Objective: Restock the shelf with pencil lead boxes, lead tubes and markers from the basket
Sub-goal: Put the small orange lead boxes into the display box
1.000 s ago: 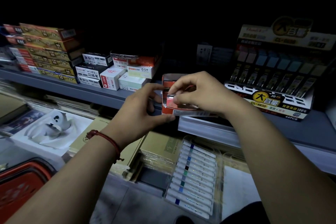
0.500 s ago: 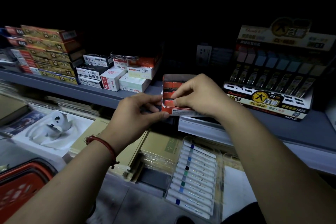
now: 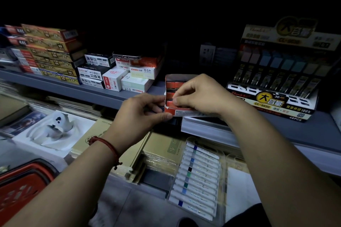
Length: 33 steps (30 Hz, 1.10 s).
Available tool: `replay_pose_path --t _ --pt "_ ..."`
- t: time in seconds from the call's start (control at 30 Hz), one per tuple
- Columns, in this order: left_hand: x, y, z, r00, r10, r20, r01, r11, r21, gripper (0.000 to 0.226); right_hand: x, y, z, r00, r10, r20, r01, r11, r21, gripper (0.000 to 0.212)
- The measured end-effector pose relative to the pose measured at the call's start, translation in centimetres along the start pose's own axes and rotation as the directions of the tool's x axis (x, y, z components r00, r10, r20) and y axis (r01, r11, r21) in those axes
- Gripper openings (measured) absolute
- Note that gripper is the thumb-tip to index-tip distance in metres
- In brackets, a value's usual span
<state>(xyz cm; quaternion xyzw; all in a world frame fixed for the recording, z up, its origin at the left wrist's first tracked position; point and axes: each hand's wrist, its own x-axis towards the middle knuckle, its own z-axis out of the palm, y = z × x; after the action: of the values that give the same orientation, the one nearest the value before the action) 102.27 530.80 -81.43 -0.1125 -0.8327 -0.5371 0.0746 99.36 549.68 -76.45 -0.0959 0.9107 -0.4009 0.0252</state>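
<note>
Grey metal shelf (image 3: 73, 91) runs across the whole view, dim at the back. At its right end stands a black and gold display carton (image 3: 276, 103) with lead tubes (image 3: 265, 79) ranked in tilted rows. At the left end, gold boxes (image 3: 53, 51) are stacked several high, and just beside them sit smaller black and white boxes (image 3: 114, 77). Below the shelf, at the lower left corner, shows part of a red basket (image 3: 20, 191). Lower centre, a clear case of markers (image 3: 199, 177) lies flat, the white barrels side by side.

Both hands meet at the shelf's front edge, between the small boxes and the display carton. The left hand (image 3: 142, 114) pinches the lower left corner of a red lead box (image 3: 173, 84) between thumb and curled fingers (image 3: 156, 100). The right hand (image 3: 201, 96) has its fingers curled, thumb and forefinger pressed together on the box's front face. The box stands upright with its top open, its base at the shelf edge; what lies inside is too dark to tell. A red cord bracelet (image 3: 108, 146) circles the left wrist.
</note>
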Motion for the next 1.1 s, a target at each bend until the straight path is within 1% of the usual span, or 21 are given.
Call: replay_pose_path --t 0.1,0.13,0.17,0.23,0.3,0.37,0.4,0.47,0.53,0.6,0.73,0.83,0.87,0.93,0.97,1.03,1.1 --pt "0.0 0.2 0.2 1.0 -0.012 -0.003 0.011 1.0 -0.016 0.051 0.0 -0.2 1.4 0.987 0.007 -0.161 -0.014 0.999 -0.042 0.01" --pt "0.0 0.3 0.3 1.0 -0.009 -0.01 0.009 1.0 -0.006 0.048 -0.1 -0.3 1.7 0.982 0.021 -0.185 -0.026 0.999 -0.026 0.011" --pt "0.0 0.4 0.3 1.0 -0.006 -0.017 0.006 1.0 0.006 0.046 -0.1 -0.3 1.8 0.981 0.04 -0.188 -0.036 0.999 0.025 0.012" --pt "0.0 0.6 0.3 1.0 -0.007 -0.025 0.007 1.0 0.019 0.046 -0.2 -0.4 1.5 0.977 0.082 -0.196 -0.044 0.98 0.195 0.015" --pt "-0.1 0.7 0.3 1.0 -0.013 -0.028 0.014 1.0 0.016 0.047 -0.2 -0.5 0.5 0.958 0.14 -0.252 -0.046 0.937 0.346 0.014" --pt "-0.1 0.8 0.3 0.999 -0.02 -0.028 0.021 1.0 0.015 0.047 -0.5 -0.5 -0.5 0.947 0.192 -0.258 -0.067 0.902 0.427 0.009" --pt "-0.1 0.8 0.3 0.999 -0.022 -0.027 0.023 1.0 0.017 0.046 -0.6 -0.3 -0.8 0.952 0.202 -0.229 -0.084 0.895 0.438 0.006" --pt "-0.1 0.7 0.3 0.999 -0.023 -0.025 0.024 1.0 0.018 0.048 -0.8 -0.2 -1.1 0.969 0.204 -0.143 -0.13 0.904 0.406 0.003" --pt "-0.1 0.7 0.4 1.0 -0.023 -0.021 0.024 0.999 0.031 0.05 -0.8 -0.1 -0.7 0.974 0.202 -0.099 -0.165 0.94 0.297 0.008" --pt "-0.1 0.7 0.4 1.0 -0.019 -0.018 0.02 0.999 0.045 0.052 -0.5 -0.4 -0.1 0.973 0.212 -0.096 -0.191 0.963 0.189 0.014" --pt "-0.1 0.7 0.4 1.0 -0.01 -0.017 0.011 0.998 0.058 0.054 0.5 -1.2 1.2 0.962 0.249 -0.11 -0.243 0.967 0.071 0.022" --pt "-0.1 0.7 0.5 1.0 -0.001 -0.024 0.003 0.997 0.071 0.054 0.4 -1.9 1.6 0.965 0.208 -0.162 -0.229 0.965 -0.124 0.024" --pt "-0.1 0.7 0.5 1.0 0.001 -0.026 0.001 0.997 0.073 0.053 0.2 -2.1 1.5 0.97 0.195 -0.144 -0.215 0.967 -0.135 0.02" --pt "-0.1 0.7 0.4 1.0 0.001 -0.023 0.001 0.997 0.071 0.054 -0.2 -1.8 0.9 0.982 0.175 -0.068 -0.179 0.982 -0.065 0.007" --pt "-0.1 0.6 0.4 1.0 0.0 -0.02 0.001 0.998 0.069 0.054 -0.4 -1.5 0.6 0.985 0.167 -0.031 -0.168 0.986 -0.021 0.005" --pt "-0.2 0.6 0.3 1.0 -0.001 -0.014 0.002 0.998 0.067 0.055 -0.5 -0.7 0.3 0.987 0.158 0.004 -0.158 0.987 0.043 0.012" --pt "-0.2 0.6 0.3 1.0 0.003 -0.012 -0.002 0.997 0.077 0.054 -0.4 -0.3 0.3 0.991 0.133 0.005 -0.133 0.988 0.072 0.017"
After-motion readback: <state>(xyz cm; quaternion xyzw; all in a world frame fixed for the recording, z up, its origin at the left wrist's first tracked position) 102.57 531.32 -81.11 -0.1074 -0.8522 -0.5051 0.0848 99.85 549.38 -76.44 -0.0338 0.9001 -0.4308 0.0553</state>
